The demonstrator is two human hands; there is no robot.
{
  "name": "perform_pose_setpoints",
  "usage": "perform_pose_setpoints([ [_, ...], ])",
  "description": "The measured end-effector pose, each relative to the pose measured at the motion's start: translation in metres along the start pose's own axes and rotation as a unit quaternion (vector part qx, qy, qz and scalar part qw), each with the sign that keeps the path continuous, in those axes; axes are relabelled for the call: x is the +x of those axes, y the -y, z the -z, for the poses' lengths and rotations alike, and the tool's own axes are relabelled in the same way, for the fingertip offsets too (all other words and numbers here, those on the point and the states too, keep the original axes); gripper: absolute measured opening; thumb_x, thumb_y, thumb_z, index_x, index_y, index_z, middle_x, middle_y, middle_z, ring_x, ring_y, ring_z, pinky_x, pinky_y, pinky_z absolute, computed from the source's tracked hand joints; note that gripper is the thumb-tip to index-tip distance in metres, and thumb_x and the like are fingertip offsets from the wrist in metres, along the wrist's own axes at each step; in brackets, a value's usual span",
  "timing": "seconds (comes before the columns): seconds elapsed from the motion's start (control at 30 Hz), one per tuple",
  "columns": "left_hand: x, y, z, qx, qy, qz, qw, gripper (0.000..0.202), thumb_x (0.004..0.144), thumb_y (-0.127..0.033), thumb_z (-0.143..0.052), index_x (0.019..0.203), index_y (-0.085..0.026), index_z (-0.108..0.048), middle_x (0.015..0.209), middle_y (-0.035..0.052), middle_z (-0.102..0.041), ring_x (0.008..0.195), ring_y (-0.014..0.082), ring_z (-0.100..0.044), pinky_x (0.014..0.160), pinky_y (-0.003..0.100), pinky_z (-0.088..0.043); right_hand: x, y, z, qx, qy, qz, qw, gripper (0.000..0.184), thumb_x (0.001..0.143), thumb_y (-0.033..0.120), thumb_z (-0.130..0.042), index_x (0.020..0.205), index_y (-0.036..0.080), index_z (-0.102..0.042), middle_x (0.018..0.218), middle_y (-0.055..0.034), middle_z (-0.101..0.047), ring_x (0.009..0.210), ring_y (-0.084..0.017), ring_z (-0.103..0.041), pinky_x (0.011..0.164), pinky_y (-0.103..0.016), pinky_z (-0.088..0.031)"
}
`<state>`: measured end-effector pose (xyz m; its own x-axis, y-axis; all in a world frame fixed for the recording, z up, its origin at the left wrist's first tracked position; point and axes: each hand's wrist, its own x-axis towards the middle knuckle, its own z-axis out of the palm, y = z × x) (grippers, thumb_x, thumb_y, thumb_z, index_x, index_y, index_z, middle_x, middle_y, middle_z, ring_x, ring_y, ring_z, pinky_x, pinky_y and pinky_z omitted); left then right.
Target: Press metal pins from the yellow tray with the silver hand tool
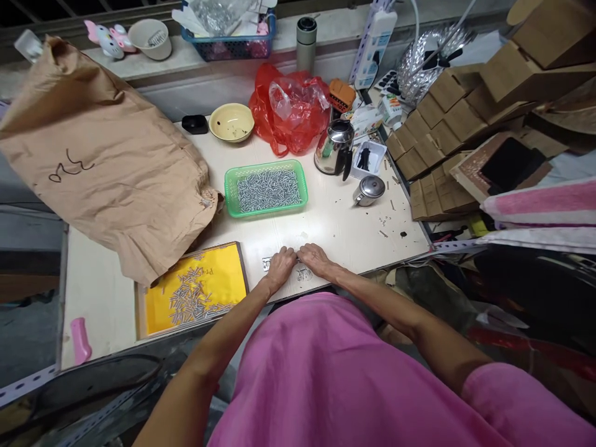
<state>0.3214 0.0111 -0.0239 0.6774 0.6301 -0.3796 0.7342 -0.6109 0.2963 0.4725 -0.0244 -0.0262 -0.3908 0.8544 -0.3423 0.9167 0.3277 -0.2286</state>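
My left hand (282, 266) and my right hand (315, 259) meet at the front of the table, fingers bent and closed, fingertips nearly touching. A tiny dark or metallic bit shows between them, too small and covered to name. Beside my left hand, a small silvery metal plate with cut-outs (266, 264) sticks out; whether my fingers hold it is hidden. Under my hands the tabletop has a worn, scratched patch (304, 274). To the left lies a yellow-lined tray (223, 264) with many loose metal pins (189, 297). Behind my hands stands a green plastic basket (228, 197) full of similar small metal pieces (269, 189).
A large brown paper sack (116, 155) leans over the table's left side. Toward the back are a yellow bowl (231, 136), a red plastic bag (288, 118), a steel kettle (333, 149) and a small lidded metal pot (370, 189). Cardboard boxes (447, 136) are stacked right.
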Motion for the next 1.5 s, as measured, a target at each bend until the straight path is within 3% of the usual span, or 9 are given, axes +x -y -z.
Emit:
perform_pose_setpoints([
  [0.23, -0.003, -0.002, 0.0, 0.011, -0.011, 0.006, 1.0, 0.018, 0.093, -0.018, -0.046, 0.101, -0.016, -0.062, 0.102, 0.0123, -0.06, 0.103, 0.0258, -0.052, 0.077, 0.035, -0.05, -0.004, -0.001, 0.005, 0.007, -0.02, -0.004, 1.0, 0.018, 0.095, 0.021, -0.05, 0.105, 0.014, -0.063, 0.104, -0.0104, -0.064, 0.102, -0.023, -0.054, 0.086, -0.033, -0.039],
  [0.4, -0.029, -0.008, -0.023, -0.02, -0.112, 0.011, 0.993, 0.033, 0.09, -0.013, -0.05, 0.122, -0.015, -0.053, 0.135, 0.0162, -0.051, 0.129, 0.0276, -0.044, 0.101, 0.044, -0.043, -0.016, -0.006, 0.01, 0.017, -0.049, 0.002, 0.999, 0.054, 0.083, 0.042, -0.069, 0.125, 0.013, -0.053, 0.115, -0.0124, -0.06, 0.105, -0.026, -0.051, 0.088, -0.036, -0.039],
  [0.6, -0.058, -0.02, -0.052, -0.075, -0.104, -0.029, 0.991, 0.039, 0.092, -0.011, -0.041, 0.129, -0.015, -0.05, 0.14, 0.015, -0.049, 0.137, 0.0246, -0.038, 0.111, 0.043, -0.036, 0.002, -0.017, 0.006, -0.009, -0.035, -0.011, 0.999, 0.019, 0.093, 0.019, -0.053, 0.109, 0.015, -0.062, 0.113, -0.0122, -0.061, 0.106, -0.024, -0.05, 0.085, -0.035, -0.038],
  [0.8, -0.067, -0.024, -0.061, -0.123, -0.117, -0.054, 0.984, 0.049, 0.089, -0.014, -0.046, 0.137, -0.011, -0.042, 0.143, 0.0183, -0.046, 0.142, 0.0258, -0.03, 0.114, 0.046, -0.032, 0.039, -0.017, 0.026, -0.04, -0.043, -0.027, 0.998, 0.027, 0.092, 0.004, -0.042, 0.105, 0.014, -0.064, 0.109, -0.0156, -0.062, 0.102, -0.027, -0.049, 0.085, -0.04, -0.036],
  [0.93, -0.076, -0.023, -0.058, -0.151, -0.142, -0.087, 0.974, 0.052, 0.088, -0.016, -0.049, 0.139, -0.014, -0.041, 0.146, 0.0161, -0.043, 0.142, 0.0273, -0.029, 0.114, 0.048, -0.033, 0.039, 0.018, 0.034, -0.042, -0.05, 0.1, 0.993, 0.022, 0.093, 0.012, -0.048, 0.106, 0.018, -0.063, 0.112, -0.0119, -0.06, 0.103, -0.026, -0.047, 0.083, -0.038, -0.037],
  [1.1, -0.118, -0.018, -0.052, -0.166, -0.174, -0.112, 0.964, 0.038, 0.094, -0.019, -0.042, 0.131, -0.021, -0.051, 0.126, 0.009, -0.059, 0.119, 0.0199, -0.054, 0.1, 0.036, -0.047, 0.034, 0.066, 0.017, -0.059, -0.035, 0.306, 0.95, 0.013, 0.092, 0.021, -0.054, 0.1, 0.021, -0.066, 0.109, -0.009, -0.059, 0.109, -0.026, -0.043, 0.081, -0.037, -0.036],
  [1.2, -0.152, 0.004, -0.049, -0.132, -0.22, -0.028, 0.966, 0.029, 0.095, -0.02, -0.041, 0.116, -0.02, -0.061, 0.1, 0.0077, -0.066, 0.097, 0.018, -0.06, 0.086, 0.031, -0.05, 0.039, 0.078, -0.001, -0.079, -0.037, 0.345, 0.934, 0.015, 0.093, 0.017, -0.051, 0.092, 0.017, -0.066, 0.102, -0.0093, -0.061, 0.108, -0.025, -0.043, 0.085, -0.037, -0.035],
  [1.33, -0.185, 0.059, -0.038, -0.075, -0.294, 0.216, 0.928, 0.028, 0.095, -0.023, -0.041, 0.106, -0.014, -0.066, 0.089, 0.0101, -0.066, 0.089, 0.0211, -0.058, 0.083, 0.033, -0.048, 0.045, 0.082, -0.019, -0.082, -0.066, 0.355, 0.929, 0.023, 0.096, 0.013, -0.043, 0.09, 0.014, -0.065, 0.095, -0.0089, -0.062, 0.1, -0.023, -0.047, 0.083, -0.036, -0.034],
  [1.5, -0.194, 0.122, -0.02, -0.054, -0.268, 0.444, 0.853, 0.031, 0.093, -0.024, -0.042, 0.101, -0.012, -0.069, 0.097, 0.0131, -0.066, 0.095, 0.0241, -0.06, 0.087, 0.034, -0.045, 0.042, 0.086, 0.007, -0.022, -0.156, 0.306, 0.939, 0.029, 0.098, 0.012, -0.038, 0.088, 0.016, -0.065, 0.085, -0.0083, -0.064, 0.087, -0.021, -0.049, 0.079, -0.034, -0.032],
])
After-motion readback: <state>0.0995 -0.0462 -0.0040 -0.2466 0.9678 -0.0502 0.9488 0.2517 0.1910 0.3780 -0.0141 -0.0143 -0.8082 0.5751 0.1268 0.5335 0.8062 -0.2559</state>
